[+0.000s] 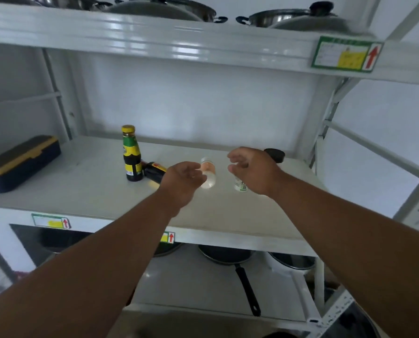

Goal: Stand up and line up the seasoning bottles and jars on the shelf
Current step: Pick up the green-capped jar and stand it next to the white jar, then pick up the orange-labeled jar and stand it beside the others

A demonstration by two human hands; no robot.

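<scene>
Both hands are reaching in with fingers loose, gripping nothing: left hand nearing the clear jar, right hand hovering over the white bottle, probably to line up these 2.

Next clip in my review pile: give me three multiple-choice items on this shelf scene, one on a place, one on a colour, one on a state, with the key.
1. Where does the dark bottle on its side lie?
A. On the top shelf beside the pots
B. On the middle shelf, right beside the upright sauce bottle
C. On the bottom shelf by the frying pan

2. What colour is the cap of the upright sauce bottle?
A. Yellow
B. Red
C. White

3. What are the hands doing?
A. Both grip bottles
B. The left hand lifts the lunch box
C. Both are open and hold nothing

Key: 1 B, it rests against that bottle's base on the middle shelf. 2 A, the cap atop the green neck label is yellow. 3 C, the fingers of the left hand and the right hand are loosely spread near the small jars, closed on nothing.
</scene>
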